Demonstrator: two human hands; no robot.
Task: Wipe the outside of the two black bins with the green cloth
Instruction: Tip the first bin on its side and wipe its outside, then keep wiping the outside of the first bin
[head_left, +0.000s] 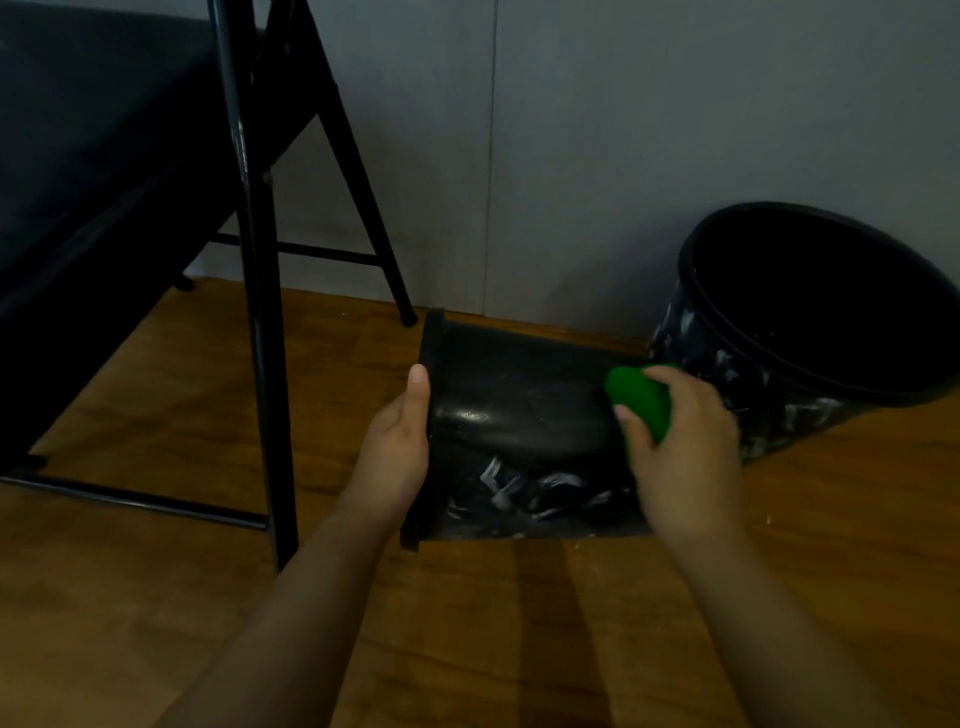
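**Green cloth on the tipped bin**

The cloth (640, 397) is a bright green wad on the upper side of the near bin (524, 410), towards its base end. The right hand (680, 441) covers most of it, so its full shape is hidden; the fingers (631, 423) curl round it and press it against the black wall.

That bin lies on its side on the floor (467, 623). Its long axis runs left to right, with the rim at the left and the base at the right. The mouth faces left and is seen edge-on, so the inside is hidden. The lower part of its wall shows pale streaks; whether they are marks or reflections is hard to tell in the dim light.

The left hand (397, 452) grips the rim, thumb lying straight along the edge and pointing away from the person; its other fingers are out of sight behind the rim. Both forearms reach in from the bottom edge.

The second bin (769, 384) stands just beside the first bin's base, at the right, tilted so its open mouth faces the camera. Its side shows pale smears too, and the frame cuts off its right edge.

Black chair legs (260, 312) stand to the left, before a grey wall (623, 130).
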